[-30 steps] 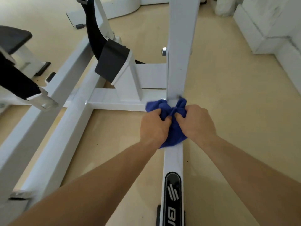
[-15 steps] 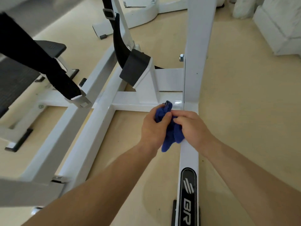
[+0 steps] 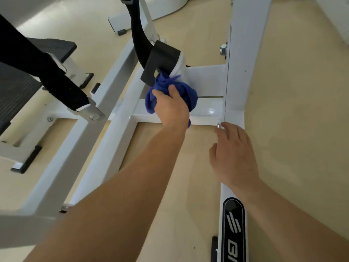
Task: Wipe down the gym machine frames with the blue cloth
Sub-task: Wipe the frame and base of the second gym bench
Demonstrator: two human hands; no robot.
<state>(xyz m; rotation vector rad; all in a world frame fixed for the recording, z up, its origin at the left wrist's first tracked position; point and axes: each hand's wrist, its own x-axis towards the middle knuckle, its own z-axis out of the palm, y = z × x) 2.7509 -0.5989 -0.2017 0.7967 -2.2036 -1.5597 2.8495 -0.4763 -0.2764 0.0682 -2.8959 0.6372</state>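
The beige floor (image 3: 283, 129) takes up most of the view, with a wide bare stretch to the right of the machine and a smaller bare patch boxed in between the rails under the left forearm. The white gym machine frame (image 3: 105, 138) crosses it in long slanted rails from the lower left, and these meet a glossy cross beam (image 3: 209, 110). The cross beam butts against the tall upright post (image 3: 245, 53) at the right. A ribbed black footplate (image 3: 17, 91) fills the left edge, and a black strap-like arm crosses in front of it. A black pad (image 3: 160, 61) caps a short white bracket rising from the cross beam, close to the post, which leaves only a narrow pocket between them. The left hand (image 3: 171, 108) grips the bunched blue cloth (image 3: 191, 96) and holds it against that bracket, just under the pad's lower edge and above the cross beam. The right hand (image 3: 234, 156) holds nothing, its fingers loosely spread over the low base rail at the foot of the post (whether it touches the rail cannot be told). A black logo plate (image 3: 234, 224) lies on that rail nearer the camera. A bolt (image 3: 223, 50) juts from the post's left edge, and a smaller bolt head (image 3: 219, 125) sits just beside the right fingertips.
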